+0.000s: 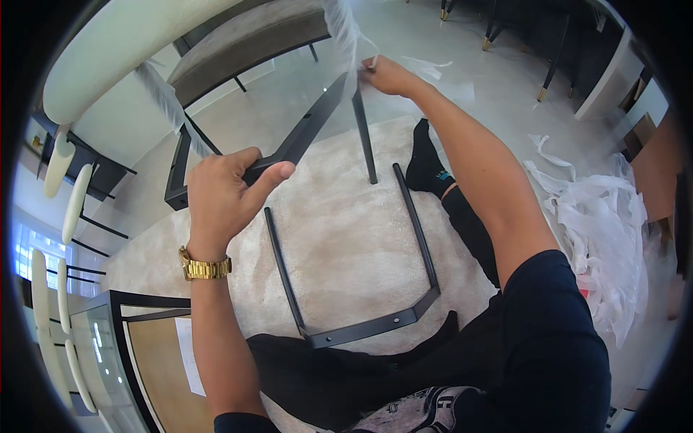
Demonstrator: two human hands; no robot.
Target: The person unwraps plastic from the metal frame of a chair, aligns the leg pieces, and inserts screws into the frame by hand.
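Observation:
My left hand [224, 195] grips the crossbar of a black metal chair-leg frame [310, 126] and holds it up off the rug. My right hand [390, 76] reaches far forward and pinches thin white plastic wrap [346, 32] near the top of that frame's leg. A second black U-shaped leg frame [361, 328] lies flat on the cream shaggy rug [339, 238] in front of my lap. A gold watch is on my left wrist. My leg in a black sock stretches out on the right of the rug.
A grey padded chair seat [245, 43] lies beyond the raised frame. Crumpled clear plastic wrapping [599, 224] is heaped on the right. A glass-and-wood cabinet [137, 353] stands at the lower left. Dark chair legs with gold tips stand at the far top.

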